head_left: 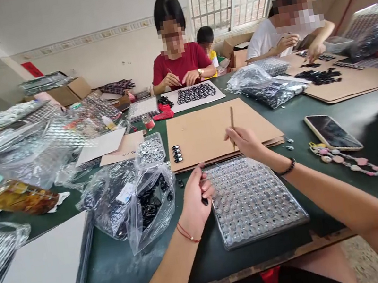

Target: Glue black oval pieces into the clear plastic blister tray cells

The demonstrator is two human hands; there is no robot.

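My right hand (245, 141) is closed round a thin wooden stick (231, 118), held upright above the front part of a brown cardboard sheet (208, 129). Curled fingers of my left hand (197, 197) hold a small glossy black piece (204, 201), partly hidden in the palm. Close by my left hand lies a clear plastic tray (259, 202) with rows of round cells. A short column of black oval pieces with shiny tops (176, 154) lies at the cardboard's left edge. Left of my hand, an open plastic bag (149, 210) holds many loose black pieces.
A clear box of silvery bits (150, 150) stands behind the bag. A phone (333, 132) with a beaded strap lies right. Further left are a drink jar (14, 193) and a white-topped stack (45, 274). Co-workers handle black pieces across the green table (323, 173).
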